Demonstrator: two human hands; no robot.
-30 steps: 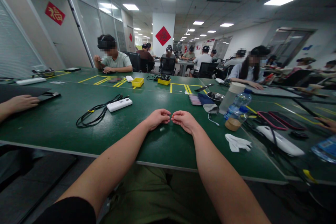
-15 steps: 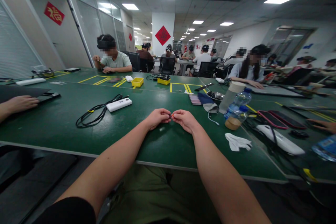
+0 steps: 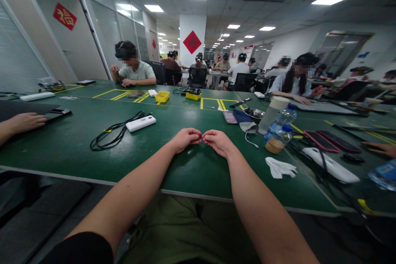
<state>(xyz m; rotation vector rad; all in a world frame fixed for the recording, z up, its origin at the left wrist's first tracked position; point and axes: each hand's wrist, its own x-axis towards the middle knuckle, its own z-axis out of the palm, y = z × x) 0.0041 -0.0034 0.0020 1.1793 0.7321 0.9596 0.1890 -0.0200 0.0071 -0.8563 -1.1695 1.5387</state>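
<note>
My left hand (image 3: pixel 185 140) and my right hand (image 3: pixel 219 142) meet almost fingertip to fingertip, just above the green table (image 3: pixel 139 161). Both are closed in a pinch, thumbs against the fingers. At the left fingertips a small red piece (image 3: pixel 200 136) shows, too tiny to tell its kind. Whatever the right fingers pinch is mostly covered by them. Left of my hands lies a white power bank (image 3: pixel 141 123) beside a coiled black cable (image 3: pixel 107 137).
To the right are a white glove (image 3: pixel 280 168), a bottle with a blue cap (image 3: pixel 276 140), a pale cylinder (image 3: pixel 272 115) and a metal bowl (image 3: pixel 254 114). Yellow trays (image 3: pixel 162 97) stand farther back. A neighbour's hand (image 3: pixel 29 123) rests at left; other people sit across.
Only the fingertips shift slightly: the red at the left fingertips shows more now, and the orange-red at the right fingertips shows less. The arms stay in place.
</note>
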